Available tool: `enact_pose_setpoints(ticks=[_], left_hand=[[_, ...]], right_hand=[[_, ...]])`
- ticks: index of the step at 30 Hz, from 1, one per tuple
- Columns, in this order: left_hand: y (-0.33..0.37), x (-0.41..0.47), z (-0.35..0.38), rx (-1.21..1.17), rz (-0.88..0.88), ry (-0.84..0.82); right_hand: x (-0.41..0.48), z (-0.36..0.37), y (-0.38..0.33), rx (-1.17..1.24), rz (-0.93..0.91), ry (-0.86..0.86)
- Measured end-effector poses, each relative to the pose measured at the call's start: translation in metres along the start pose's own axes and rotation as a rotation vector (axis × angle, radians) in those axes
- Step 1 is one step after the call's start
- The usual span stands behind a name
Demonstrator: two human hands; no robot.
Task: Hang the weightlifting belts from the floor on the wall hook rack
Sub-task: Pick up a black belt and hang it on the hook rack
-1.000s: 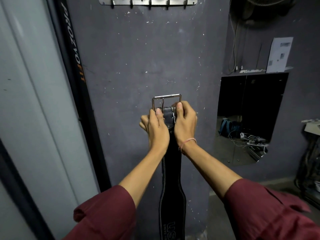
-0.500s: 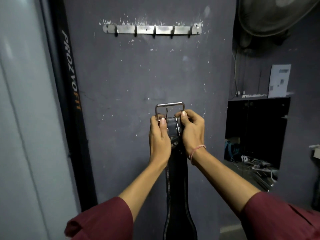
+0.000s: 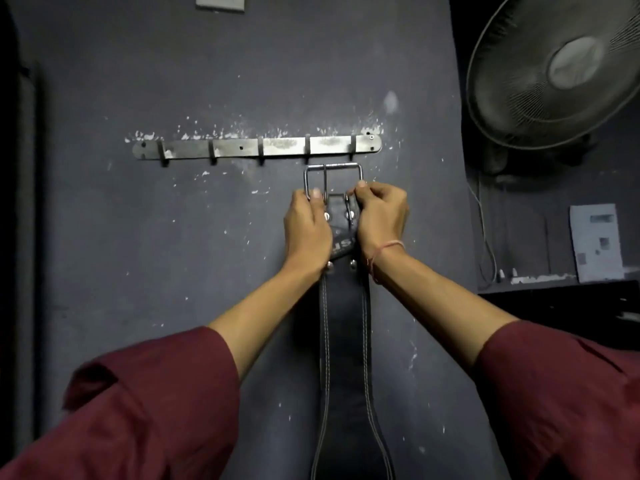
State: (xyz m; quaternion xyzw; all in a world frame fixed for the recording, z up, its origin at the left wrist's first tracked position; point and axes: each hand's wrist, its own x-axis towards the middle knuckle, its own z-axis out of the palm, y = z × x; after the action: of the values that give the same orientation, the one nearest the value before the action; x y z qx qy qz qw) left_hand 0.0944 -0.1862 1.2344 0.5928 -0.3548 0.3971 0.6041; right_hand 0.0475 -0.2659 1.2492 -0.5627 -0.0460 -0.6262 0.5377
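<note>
Head view, left hand (image 3: 306, 226), right hand (image 3: 381, 216) both pinching belt buckle (image 3: 343, 165), just under hook rack (image 3: 256, 148)

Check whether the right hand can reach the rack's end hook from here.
Probably yes. The right hand pinches the buckle just under the rack, with the end hook right above it. That hook is bare, and nothing lies between them.

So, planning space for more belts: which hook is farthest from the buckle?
The leftmost hook, at the rack's left end; the buckle sits just below the two rightmost hooks.
</note>
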Motion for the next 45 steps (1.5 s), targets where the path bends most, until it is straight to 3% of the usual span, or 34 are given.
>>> enact_pose_setpoints(ticks=[12, 21, 28, 34, 40, 45], left_hand=[[0.002, 0.113, 0.072, 0.197, 0.064, 0.005], [-0.012, 0.107, 0.086, 0.397, 0.068, 0.102], [-0.022, 0.079, 0.076, 0.463, 0.066, 0.014], [-0.023, 0.012, 0.050, 0.255, -0.086, -0.116], [-0.071, -0.126, -0.002, 0.230, -0.148, -0.189], [-0.097, -0.232, -0.057, 0.334, -0.230, -0.298]], right_hand=[[0.128, 0.034, 0.012, -0.089, 0.000, 0.090], [0.135, 0.033, 0.024, -0.167, 0.045, 0.098], [0.108, 0.024, 0.040, -0.327, -0.095, 0.065], [0.044, 0.005, 0.057, -0.342, -0.115, 0.008], [-0.106, -0.041, 0.096, -0.500, -0.114, 0.016], [-0.227, -0.083, 0.108, -0.509, 0.061, -0.192]])
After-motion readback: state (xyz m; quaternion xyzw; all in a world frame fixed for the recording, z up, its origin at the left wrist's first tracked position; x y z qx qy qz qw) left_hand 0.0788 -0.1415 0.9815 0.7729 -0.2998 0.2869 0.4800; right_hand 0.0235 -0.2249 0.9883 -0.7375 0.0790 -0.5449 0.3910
